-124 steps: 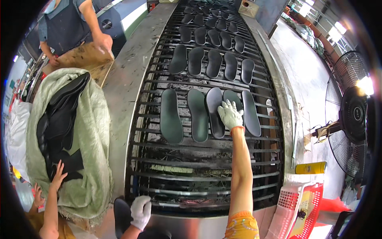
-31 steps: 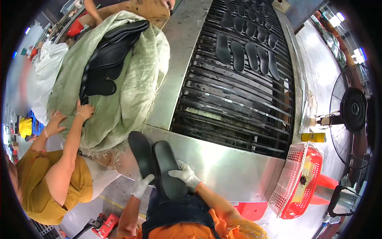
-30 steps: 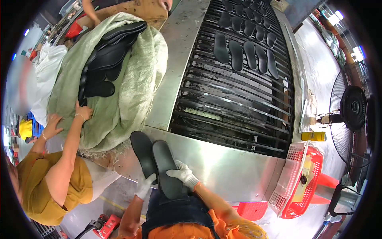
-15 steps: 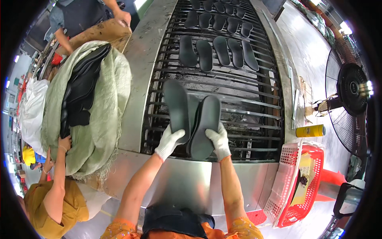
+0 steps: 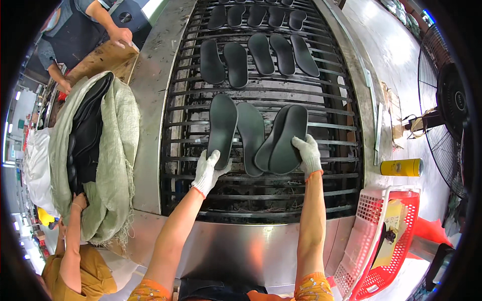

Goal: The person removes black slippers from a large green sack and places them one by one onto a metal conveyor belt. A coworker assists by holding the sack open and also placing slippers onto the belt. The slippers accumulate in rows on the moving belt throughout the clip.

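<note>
My left hand (image 5: pixel 207 173), in a white glove, grips the heel end of a dark shoe insole (image 5: pixel 223 128). A second insole (image 5: pixel 250 135) lies just right of it, apparently on the bars. My gloved right hand (image 5: pixel 309 153) has its thumb on top of a pair of overlapping insoles (image 5: pixel 289 143), fanned slightly apart; its other fingers are hidden beneath. All these are low over the near part of a rack of dark metal bars (image 5: pixel 331 125). Farther along, more insoles (image 5: pixel 236 65) lie in rows across the bars.
At left, a pale green sack (image 5: pixel 118 165) holds black insoles (image 5: pixel 88 130), with a co-worker's hand (image 5: pixel 79 200) on them. Another person's hand (image 5: pixel 120 37) is near a cardboard box (image 5: pixel 108 62). Right of the rack are a yellow cylinder (image 5: pixel 401 167), baskets (image 5: pixel 401 251) and a fan (image 5: pixel 452 100).
My hands have moved apart. The right hand has carried its insoles rightward, fanning them, and the middle insole now shows more fully. The whole view has shifted somewhat.
</note>
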Tool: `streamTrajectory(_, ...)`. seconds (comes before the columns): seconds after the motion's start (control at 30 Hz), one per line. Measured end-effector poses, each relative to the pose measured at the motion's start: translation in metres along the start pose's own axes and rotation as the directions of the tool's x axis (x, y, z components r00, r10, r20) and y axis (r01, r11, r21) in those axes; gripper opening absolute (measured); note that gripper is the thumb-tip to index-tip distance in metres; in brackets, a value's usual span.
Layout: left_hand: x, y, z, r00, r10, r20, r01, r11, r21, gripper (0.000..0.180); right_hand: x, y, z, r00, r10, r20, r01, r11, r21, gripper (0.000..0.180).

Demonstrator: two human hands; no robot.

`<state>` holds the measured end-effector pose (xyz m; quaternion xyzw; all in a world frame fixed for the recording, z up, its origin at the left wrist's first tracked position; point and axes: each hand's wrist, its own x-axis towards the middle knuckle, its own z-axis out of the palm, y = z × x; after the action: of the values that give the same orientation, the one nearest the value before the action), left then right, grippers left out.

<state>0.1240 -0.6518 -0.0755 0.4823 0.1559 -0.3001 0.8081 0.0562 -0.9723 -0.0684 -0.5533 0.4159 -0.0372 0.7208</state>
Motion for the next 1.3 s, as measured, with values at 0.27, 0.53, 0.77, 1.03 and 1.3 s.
streamTrajectory(0.27,-0.003,-0.016,0.008,0.992,0.062,-0.11,-0.053,0.995,0.081,0.039,0.024,-0.002,-0.071,0.9,-0.328,-0.288,0.016,0.684,-0.729,0.039)
streamTrajectory(0.53,-0.008,-0.007,0.011,0.997,0.018,-0.078,0.005,0.959,0.285,0.043,-0.053,-0.022,0.085,0.877,-0.467,-0.117,0.147,0.492,-0.858,0.085)
streamTrajectory(0.77,-0.016,0.003,0.001,1.0,-0.012,-0.026,0.022,0.902,0.431,0.041,-0.041,-0.018,0.087,0.9,-0.426,-0.092,0.077,0.362,-0.929,0.08)
streamTrajectory(1.03,-0.067,0.001,-0.034,0.989,0.124,-0.086,-0.085,0.929,0.359,0.04,-0.063,0.019,0.086,0.779,-0.617,0.115,0.275,0.172,-0.946,0.067)
streamTrajectory(1.3,-0.145,0.047,-0.115,0.913,0.332,-0.238,-0.196,0.867,0.458,0.029,-0.148,0.062,0.185,0.484,-0.747,0.456,0.811,0.186,-0.555,0.051)
